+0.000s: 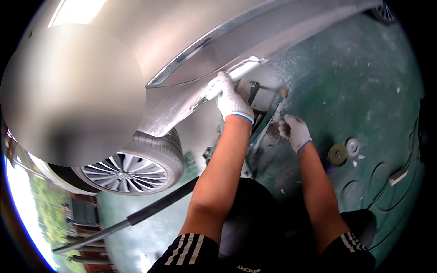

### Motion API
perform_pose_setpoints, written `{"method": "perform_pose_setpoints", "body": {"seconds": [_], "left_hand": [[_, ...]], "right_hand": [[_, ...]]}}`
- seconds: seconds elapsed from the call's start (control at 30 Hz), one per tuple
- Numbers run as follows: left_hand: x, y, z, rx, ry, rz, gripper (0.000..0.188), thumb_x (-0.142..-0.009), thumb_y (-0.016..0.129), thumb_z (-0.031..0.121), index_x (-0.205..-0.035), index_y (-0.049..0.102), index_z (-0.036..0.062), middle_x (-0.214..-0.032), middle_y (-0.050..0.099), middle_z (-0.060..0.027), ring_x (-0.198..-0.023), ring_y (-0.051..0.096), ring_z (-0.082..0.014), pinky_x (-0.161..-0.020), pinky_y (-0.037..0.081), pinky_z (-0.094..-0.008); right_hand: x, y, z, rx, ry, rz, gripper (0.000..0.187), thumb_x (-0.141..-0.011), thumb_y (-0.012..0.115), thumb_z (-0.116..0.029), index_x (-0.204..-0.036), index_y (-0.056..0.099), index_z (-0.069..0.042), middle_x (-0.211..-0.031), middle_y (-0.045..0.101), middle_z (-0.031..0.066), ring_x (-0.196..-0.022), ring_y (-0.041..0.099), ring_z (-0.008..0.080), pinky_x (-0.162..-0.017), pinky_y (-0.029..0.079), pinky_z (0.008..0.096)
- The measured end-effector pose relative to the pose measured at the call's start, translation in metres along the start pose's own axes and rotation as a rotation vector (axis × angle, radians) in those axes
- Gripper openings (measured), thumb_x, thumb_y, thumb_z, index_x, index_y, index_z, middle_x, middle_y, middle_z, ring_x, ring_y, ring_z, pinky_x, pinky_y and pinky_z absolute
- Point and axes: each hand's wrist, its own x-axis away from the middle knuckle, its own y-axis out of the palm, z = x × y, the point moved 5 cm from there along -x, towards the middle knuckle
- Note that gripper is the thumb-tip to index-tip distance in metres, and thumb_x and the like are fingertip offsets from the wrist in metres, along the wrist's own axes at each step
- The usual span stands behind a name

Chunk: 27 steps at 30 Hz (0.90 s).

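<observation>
A beige car's lower side sill [248,68] has a pale, bare-looking strip with ragged edges. Against this strip rests my left hand [232,100] in a white glove, its fingers laid along the panel and partly lost against the white. My right hand [298,131], gloved too, hovers low over the green floor with its fingers curled in; whether anything is inside them is hidden. Between the hands, a dark floor jack [268,111] stands under the car's edge.
A long jack handle [157,207] slants down left past the car wheel [125,173]. To the right lie a round abrasive disc [337,154], apparently on a grinder, a grey disc [353,147], looping cable [375,200] and a pale block-shaped piece [398,177].
</observation>
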Motion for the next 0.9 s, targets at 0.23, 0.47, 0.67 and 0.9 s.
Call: {"method": "perform_pose_setpoints", "body": {"seconds": [0.23, 0.47, 0.67, 0.9], "left_hand": [[0.016, -0.002, 0.016, 0.039, 0.006, -0.016, 0.06, -0.096, 0.08, 0.041, -0.138, 0.055, 0.0066, -0.129, 0.064, -0.0108, -0.11, 0.069, -0.0296, -0.094, 0.057, -0.0431], [0.009, 0.003, 0.009, 0.104, 0.049, 0.006, 0.04, -0.093, 0.084, 0.026, -0.118, 0.063, 0.0047, -0.1, 0.067, -0.0049, -0.084, 0.064, -0.0153, -0.073, 0.053, -0.0325], [0.013, -0.015, 0.033, 0.261, 0.009, -0.042, 0.044, -0.088, 0.086, 0.019, -0.116, 0.061, -0.0038, -0.104, 0.073, -0.0123, -0.089, 0.068, -0.0193, -0.078, 0.056, -0.0347], [0.015, -0.03, 0.024, 0.139, 0.035, -0.056, 0.06, -0.085, 0.085, 0.028, -0.121, 0.052, -0.0078, -0.11, 0.073, -0.0222, -0.101, 0.075, -0.0275, -0.089, 0.06, -0.0382]], "right_hand": [[0.021, 0.023, -0.068, 0.336, -0.161, -0.045, 0.028, -0.103, 0.069, -0.027, -0.12, 0.064, -0.004, -0.099, 0.073, 0.0078, -0.076, 0.068, 0.0156, -0.066, 0.057, 0.0304], [0.068, 0.108, -0.133, 0.77, -0.363, -0.138, 0.038, -0.105, 0.066, -0.025, -0.132, 0.063, 0.001, -0.107, 0.073, 0.0103, -0.086, 0.069, 0.0165, -0.075, 0.057, 0.0308], [0.078, 0.199, -0.132, 1.044, -0.642, -0.235, 0.03, -0.105, 0.067, -0.017, -0.129, 0.066, 0.001, -0.109, 0.073, 0.0085, -0.089, 0.068, 0.0147, -0.078, 0.057, 0.0296], [0.068, 0.235, -0.134, 1.532, -1.086, 0.033, 0.02, -0.092, 0.081, -0.015, -0.094, 0.066, -0.003, -0.081, 0.061, -0.0033, -0.074, 0.05, 0.0043, -0.068, 0.045, 0.0212]]}}
